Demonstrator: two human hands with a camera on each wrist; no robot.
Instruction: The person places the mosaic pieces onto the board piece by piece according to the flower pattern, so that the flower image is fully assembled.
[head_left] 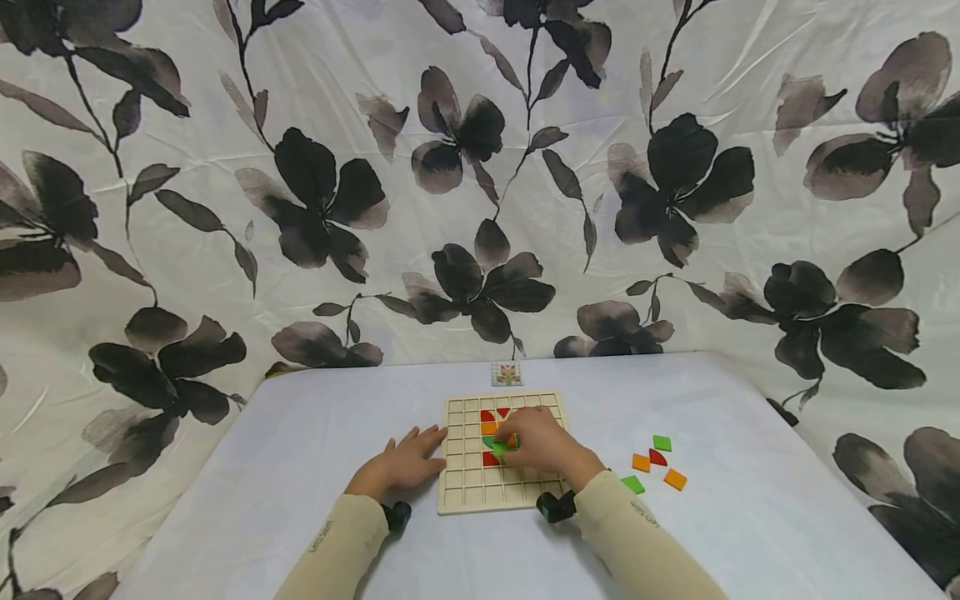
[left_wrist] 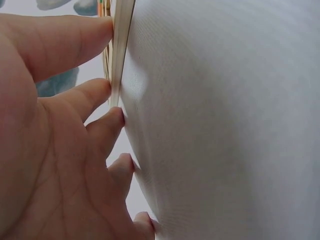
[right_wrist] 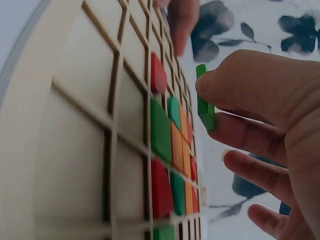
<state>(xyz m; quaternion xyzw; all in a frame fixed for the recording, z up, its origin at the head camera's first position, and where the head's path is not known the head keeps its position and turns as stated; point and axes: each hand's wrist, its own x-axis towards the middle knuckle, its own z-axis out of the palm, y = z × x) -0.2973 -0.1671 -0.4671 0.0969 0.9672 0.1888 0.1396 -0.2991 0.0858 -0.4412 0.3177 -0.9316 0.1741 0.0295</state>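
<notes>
A wooden grid board (head_left: 465, 493) lies on the white-covered table, with red, orange, green and teal tiles set in its middle cells. My right hand (head_left: 542, 442) is over these tiles. In the right wrist view, its thumb and index finger pinch a thin green tile (right_wrist: 205, 106), held apart from the board's face, while the other fingers are spread. Near it in the grid are a red tile (right_wrist: 158, 74) and a green tile (right_wrist: 160, 131). My left hand (head_left: 402, 461) rests on the table with its thumb and fingertips touching the board's left edge. The right hand covers some tiles.
Right of the board lie several loose tiles: a green square (head_left: 662, 443), a red rounded piece (head_left: 657, 457), orange squares (head_left: 675, 479) and another green piece (head_left: 633, 484). A small pattern card (head_left: 507, 373) lies beyond the board. Floral cloth (head_left: 480, 208) hangs behind the table.
</notes>
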